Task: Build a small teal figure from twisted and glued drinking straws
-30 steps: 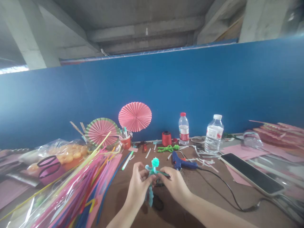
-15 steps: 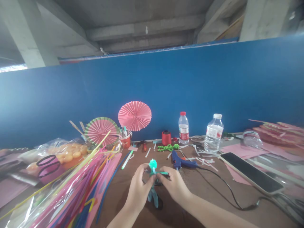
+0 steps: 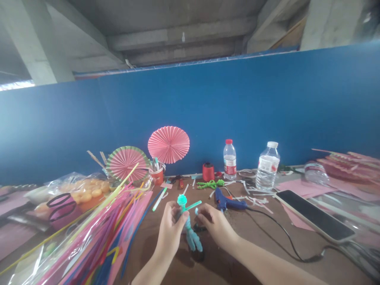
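My left hand (image 3: 172,223) is closed around a small turquoise pipe-cleaner figure (image 3: 193,237). It has a round bright-green head, a green arm sticking out to the right, and paler twisted legs hanging below my thumb. Just right of the figure, my right hand (image 3: 216,223) is pinched, with a small pale-blue fuzzy piece (image 3: 196,211) showing at its fingertips. Whether that piece joins the figure is unclear. A dark object under the right fingers is mostly hidden.
A blue glue gun (image 3: 227,202) with its cord lies beyond my right hand, near a green twisted pipe cleaner (image 3: 210,184). Two bottles (image 3: 229,162) stand behind. A phone (image 3: 314,215) lies right; bundled pipe cleaners (image 3: 101,233) lie left. Pink paper fans (image 3: 168,145) stand at the back.
My right hand has drawn slightly away from the figure. The figure now leans left at the top, and its green arm points up to the right, more of its body showing.
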The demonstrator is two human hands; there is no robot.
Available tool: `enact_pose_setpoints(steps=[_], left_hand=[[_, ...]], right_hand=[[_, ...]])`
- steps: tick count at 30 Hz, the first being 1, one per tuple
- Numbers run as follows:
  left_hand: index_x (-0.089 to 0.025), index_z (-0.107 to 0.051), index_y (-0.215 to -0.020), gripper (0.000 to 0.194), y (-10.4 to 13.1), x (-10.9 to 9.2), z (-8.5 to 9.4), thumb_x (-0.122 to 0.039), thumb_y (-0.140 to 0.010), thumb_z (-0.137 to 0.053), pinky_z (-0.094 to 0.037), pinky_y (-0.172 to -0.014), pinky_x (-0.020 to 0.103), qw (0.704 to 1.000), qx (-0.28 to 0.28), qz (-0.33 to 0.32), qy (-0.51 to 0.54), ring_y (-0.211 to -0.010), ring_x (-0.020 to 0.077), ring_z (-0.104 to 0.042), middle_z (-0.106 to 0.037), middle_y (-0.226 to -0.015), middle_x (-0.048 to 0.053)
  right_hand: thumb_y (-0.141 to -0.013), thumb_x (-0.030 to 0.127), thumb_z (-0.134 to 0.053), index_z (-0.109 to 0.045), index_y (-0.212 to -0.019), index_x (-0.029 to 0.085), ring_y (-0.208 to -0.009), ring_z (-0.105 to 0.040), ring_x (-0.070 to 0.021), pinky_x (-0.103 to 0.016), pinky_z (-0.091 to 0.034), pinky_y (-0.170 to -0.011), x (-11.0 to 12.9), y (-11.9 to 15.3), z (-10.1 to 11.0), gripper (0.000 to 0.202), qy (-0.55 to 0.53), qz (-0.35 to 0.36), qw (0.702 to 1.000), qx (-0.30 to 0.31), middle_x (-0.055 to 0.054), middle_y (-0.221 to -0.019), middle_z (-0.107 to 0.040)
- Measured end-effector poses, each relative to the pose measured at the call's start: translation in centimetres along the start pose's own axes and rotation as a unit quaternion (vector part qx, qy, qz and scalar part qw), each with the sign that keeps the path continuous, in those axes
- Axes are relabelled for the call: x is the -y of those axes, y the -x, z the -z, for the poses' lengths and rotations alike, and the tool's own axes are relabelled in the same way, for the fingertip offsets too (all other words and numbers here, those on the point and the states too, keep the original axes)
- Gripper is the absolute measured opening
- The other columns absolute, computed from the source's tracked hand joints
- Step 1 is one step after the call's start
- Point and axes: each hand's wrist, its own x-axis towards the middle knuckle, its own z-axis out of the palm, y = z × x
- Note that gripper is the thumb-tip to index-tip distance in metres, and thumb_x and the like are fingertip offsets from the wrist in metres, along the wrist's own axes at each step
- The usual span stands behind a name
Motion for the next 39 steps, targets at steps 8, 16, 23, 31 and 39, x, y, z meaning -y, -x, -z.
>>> enact_pose_setpoints(steps=[8, 16, 23, 31, 39], left_hand=[[-0.022, -0.041, -0.086, 0.009, 0.5, -0.9, -0.4, -0.025, -0.081, -0.048, -0.041, -0.058, 0.022, 0.977, 0.077, 0.092, 0.178, -0.058, 0.0098, -0.052, -0.055, -0.066, -0.004], [-0.023, -0.038, -0.084, 0.011, 0.8, -0.9, -1.1, -0.026, -0.081, -0.048, -0.041, -0.054, 0.022, 0.962, 0.124, 0.125, 0.210, -0.054, 0.0090, -0.052, -0.054, -0.062, -0.005], [-0.025, -0.035, -0.084, 0.015, 0.9, -0.9, -1.1, -0.028, -0.080, -0.049, -0.040, -0.053, 0.021, 0.957, 0.131, 0.127, 0.224, -0.052, 0.0089, -0.051, -0.053, -0.060, -0.007], [-0.025, -0.034, -0.085, 0.009, 1.0, -0.4, -1.1, -0.026, -0.084, -0.043, -0.028, -0.043, 0.017, 0.942, 0.181, 0.127, 0.254, -0.045, 0.0058, -0.042, -0.052, -0.060, -0.006], [-0.023, -0.041, -0.082, 0.012, 0.8, -0.5, -1.0, -0.030, -0.080, -0.050, -0.027, -0.043, 0.016, 0.927, 0.174, 0.164, 0.289, -0.046, 0.0060, -0.042, -0.047, -0.058, -0.006]], right_hand=[[-0.077, 0.015, -0.045, -0.056, -0.079, 0.021, -0.068, -0.054, -0.0144, -0.023, -0.041, -0.063, -0.7, -0.2, 0.2, 0.013, 0.073, 0.031, 0.995, -0.061, 0.001, -0.071, -0.059], [-0.078, 0.022, -0.051, -0.060, -0.080, 0.020, -0.073, -0.056, -0.0156, -0.024, -0.042, -0.068, 0.8, 0.3, 0.0, 0.009, 0.015, 0.036, 0.991, -0.130, -0.001, -0.078, -0.062], [-0.079, 0.028, -0.051, -0.059, -0.079, 0.018, -0.069, -0.055, -0.0158, -0.024, -0.043, -0.064, 1.0, 0.3, 0.1, 0.013, -0.045, 0.010, 0.991, -0.128, -0.002, -0.074, -0.062], [-0.076, 0.029, -0.056, -0.061, -0.075, 0.018, -0.064, -0.055, -0.0148, -0.024, -0.042, -0.062, 0.9, 0.5, -0.4, 0.013, -0.038, 0.002, 0.994, -0.105, -0.001, -0.069, -0.062], [-0.080, 0.032, -0.052, -0.062, -0.077, 0.019, -0.068, -0.059, -0.0167, -0.026, -0.044, -0.066, 0.2, 0.6, -0.8, 0.016, -0.069, 0.033, 0.994, -0.082, -0.002, -0.071, -0.062]])
